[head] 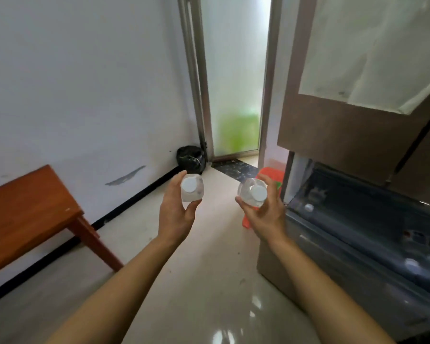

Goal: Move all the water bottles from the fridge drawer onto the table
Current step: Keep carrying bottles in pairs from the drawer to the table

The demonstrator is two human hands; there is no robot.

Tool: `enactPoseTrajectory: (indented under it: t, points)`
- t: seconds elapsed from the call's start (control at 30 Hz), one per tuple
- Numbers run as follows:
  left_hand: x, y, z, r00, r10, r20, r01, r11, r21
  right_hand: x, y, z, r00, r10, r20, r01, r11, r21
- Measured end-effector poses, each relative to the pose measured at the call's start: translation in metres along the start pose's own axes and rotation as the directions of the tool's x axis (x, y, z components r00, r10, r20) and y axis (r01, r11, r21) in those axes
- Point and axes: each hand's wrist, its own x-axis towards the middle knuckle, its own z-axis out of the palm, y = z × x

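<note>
My left hand [175, 214] grips a clear water bottle [193, 188] with a white cap, seen from above, out over the floor. My right hand [267, 214] grips a second clear water bottle [252, 193], its white cap tilted toward me. Both are held at mid-height between the wooden table [27, 214] on the left and the fridge drawer [358, 232], which is pulled out on the right. Inside the drawer, white caps of more bottles [411, 264] show dimly.
The brown fridge door [333, 125] hangs open above the drawer. A black bag [190, 158] sits in the corner by a frosted glass door [236, 78]. An orange-red plastic item [271, 175] stands on the floor behind my right hand. The tiled floor is glossy.
</note>
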Motion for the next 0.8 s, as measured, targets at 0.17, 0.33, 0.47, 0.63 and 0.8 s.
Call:
enactPoseTrajectory:
  t: [0.17,0.33,0.47,0.63,0.8]
  points:
    - [-0.006,-0.069,-0.097,0.976,-0.185,-0.111,0.188,0.982,0.012,-0.019,-0.061,0.109,0.989,-0.114,0.092,0.108,0.991,0.073]
    - [-0.008,-0.155,-0.217,0.933,-0.289,-0.213,0.292,0.956,-0.018,-0.049,-0.136,0.235,0.965,-0.161,0.208,0.14,0.984,0.108]
    - [-0.006,-0.228,-0.315,0.899,-0.33,-0.289,0.342,0.94,-0.009,-0.07,-0.201,0.346,0.921,-0.199,0.334,0.161,0.977,0.139]
    - [-0.002,-0.302,-0.406,0.853,-0.383,-0.354,0.425,0.904,0.046,-0.095,-0.271,0.46,0.857,-0.245,0.454,0.163,0.964,0.212]
    - [0.007,-0.37,-0.46,0.811,-0.424,-0.403,0.489,0.869,0.069,-0.101,-0.306,0.553,0.801,-0.246,0.546,0.14,0.963,0.229]
